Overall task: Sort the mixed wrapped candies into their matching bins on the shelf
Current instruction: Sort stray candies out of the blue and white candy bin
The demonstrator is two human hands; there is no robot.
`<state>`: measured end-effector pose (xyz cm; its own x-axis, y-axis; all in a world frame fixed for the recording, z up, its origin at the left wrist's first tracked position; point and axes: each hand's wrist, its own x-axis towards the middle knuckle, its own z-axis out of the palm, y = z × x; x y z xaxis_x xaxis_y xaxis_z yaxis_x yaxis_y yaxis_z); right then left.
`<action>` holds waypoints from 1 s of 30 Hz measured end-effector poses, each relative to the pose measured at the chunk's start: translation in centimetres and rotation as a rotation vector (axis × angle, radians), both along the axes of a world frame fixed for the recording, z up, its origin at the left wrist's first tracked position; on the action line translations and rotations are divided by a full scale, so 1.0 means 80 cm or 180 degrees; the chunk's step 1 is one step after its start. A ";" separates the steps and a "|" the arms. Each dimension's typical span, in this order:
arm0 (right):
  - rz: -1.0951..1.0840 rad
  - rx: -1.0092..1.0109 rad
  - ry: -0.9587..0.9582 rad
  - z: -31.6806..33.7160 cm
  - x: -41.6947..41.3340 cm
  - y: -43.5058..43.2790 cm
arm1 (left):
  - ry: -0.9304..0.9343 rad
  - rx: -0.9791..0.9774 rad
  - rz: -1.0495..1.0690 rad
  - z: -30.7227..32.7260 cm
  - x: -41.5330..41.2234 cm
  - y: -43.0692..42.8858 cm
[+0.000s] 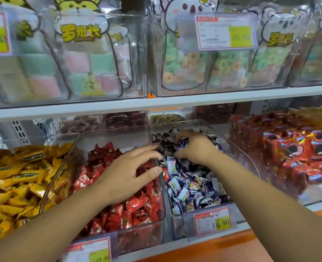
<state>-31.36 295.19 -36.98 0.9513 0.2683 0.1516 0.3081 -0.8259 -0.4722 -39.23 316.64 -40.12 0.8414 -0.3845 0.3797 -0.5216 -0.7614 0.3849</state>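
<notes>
My worry: the purple candy pinched in my right hand, deep in the purple-and-white bin, could slip from my curled fingertips and vanish among lookalikes. My left hand hovers spread wide, holding nothing, over the red candies, fingertips at the divider; it could drag 1 across.

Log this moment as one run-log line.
step: sorting | right hand: grips purple candy in purple-white bin | left hand: open, above red bin
</notes>
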 end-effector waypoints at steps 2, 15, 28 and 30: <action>0.0078 -0.0241 0.0158 0.010 -0.001 -0.005 | 0.0032 0.0005 0.0022 0.000 0.000 0.001; 0.1139 -0.1975 -0.0183 -0.027 -0.037 0.042 | -0.0058 0.0147 -0.0027 -0.002 0.000 0.006; 0.0965 -0.0039 0.0550 -0.011 -0.015 -0.006 | -0.0096 0.0104 -0.0025 -0.002 -0.001 0.005; 0.0994 0.0216 0.0704 -0.007 -0.014 -0.011 | -0.0077 0.0021 -0.0011 -0.004 0.000 0.005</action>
<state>-32.52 294.27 -37.58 0.8371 0.5467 -0.0206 0.4245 -0.6729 -0.6058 -39.22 317.02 -40.40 0.8307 -0.3899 0.3974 -0.5333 -0.7622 0.3670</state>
